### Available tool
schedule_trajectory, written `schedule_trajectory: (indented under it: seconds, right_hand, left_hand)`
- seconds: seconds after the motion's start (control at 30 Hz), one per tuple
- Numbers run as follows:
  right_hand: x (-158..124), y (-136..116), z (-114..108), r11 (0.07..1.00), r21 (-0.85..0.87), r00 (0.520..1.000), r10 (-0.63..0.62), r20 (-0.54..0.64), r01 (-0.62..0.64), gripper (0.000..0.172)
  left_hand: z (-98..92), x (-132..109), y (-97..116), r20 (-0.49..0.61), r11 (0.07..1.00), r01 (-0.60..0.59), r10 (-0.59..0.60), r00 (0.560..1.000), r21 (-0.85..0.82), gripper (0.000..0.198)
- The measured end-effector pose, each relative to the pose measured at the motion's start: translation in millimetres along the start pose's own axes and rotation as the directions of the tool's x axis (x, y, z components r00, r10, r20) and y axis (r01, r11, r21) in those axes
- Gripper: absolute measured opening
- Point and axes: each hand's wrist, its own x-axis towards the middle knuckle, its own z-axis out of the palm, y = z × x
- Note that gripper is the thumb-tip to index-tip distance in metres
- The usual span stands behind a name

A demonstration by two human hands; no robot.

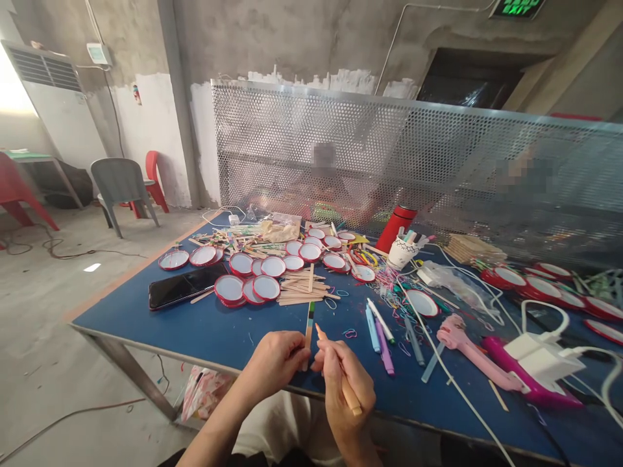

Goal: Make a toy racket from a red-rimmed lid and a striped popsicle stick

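Observation:
My left hand (274, 364) pinches a thin wooden craft stick (309, 327) that stands upright over the near edge of the blue table (204, 331); the stick's upper part is coloured in bands. My right hand (343, 386) is closed round an orange marker pen (341, 376), its tip pointing up toward the stick. Both hands sit close together just above the table edge.
A pile of plain wooden sticks (302, 288), several red-rimmed round lids (265, 287) and a black phone (182, 285) lie ahead. Marker pens (382, 331), a white cup (402, 251), a red flask (395, 227), pink tools (477, 353) and white cables fill the right. A perforated metal screen (389, 155) backs the table.

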Motion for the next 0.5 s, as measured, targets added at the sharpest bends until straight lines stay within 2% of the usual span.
schedule_trajectory:
  seconds: [0.2,0.4,0.5]
  right_hand:
    - [-9.0,2.8,-5.2,0.997,-0.076,0.999,0.027,-0.024,-0.029,0.015]
    - [-1.7,-2.4,-5.3,0.981,-0.146,0.991,-0.120,0.065,0.128,0.013]
    - [2.1,-5.7,-3.6,0.975,-0.154,0.987,-0.151,0.063,0.159,0.013]
  left_hand:
    - [1.6,-1.6,0.0,0.001,0.999,0.018,-0.018,1.000,-0.035,0.024]
    - [6.2,-0.4,-3.9,-0.033,1.000,-0.005,0.005,0.999,-0.002,0.026]
    - [6.8,-0.2,-4.9,-0.034,0.999,-0.028,0.029,0.999,0.018,0.028]
